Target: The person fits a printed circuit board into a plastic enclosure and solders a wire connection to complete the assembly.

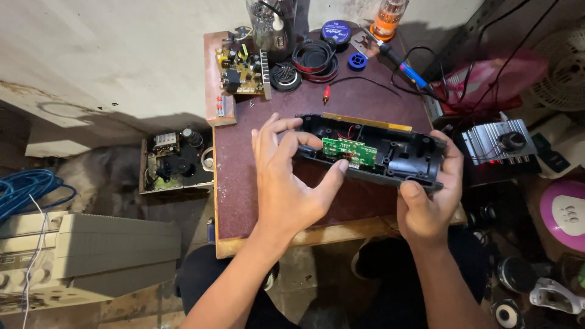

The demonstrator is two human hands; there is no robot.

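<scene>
An opened black plastic device casing [399, 155] is held tilted above a small maroon-topped wooden table [244, 183]. Inside it sits a small green circuit board [345, 150] with red wires. My left hand [286, 180] grips the casing's left end, fingers over the top edge and thumb reaching toward the green board. My right hand [429, 201] clasps the casing's right end, thumb on its front rim.
At the table's back lie a yellow circuit board with a heat sink [242, 72], coiled red-black wire [314, 60], solder spools [337, 30], a blue-handled soldering iron [402, 64]. An open chassis [175, 159] and blue cable [27, 189] lie left; a silver amplifier [496, 143] sits right.
</scene>
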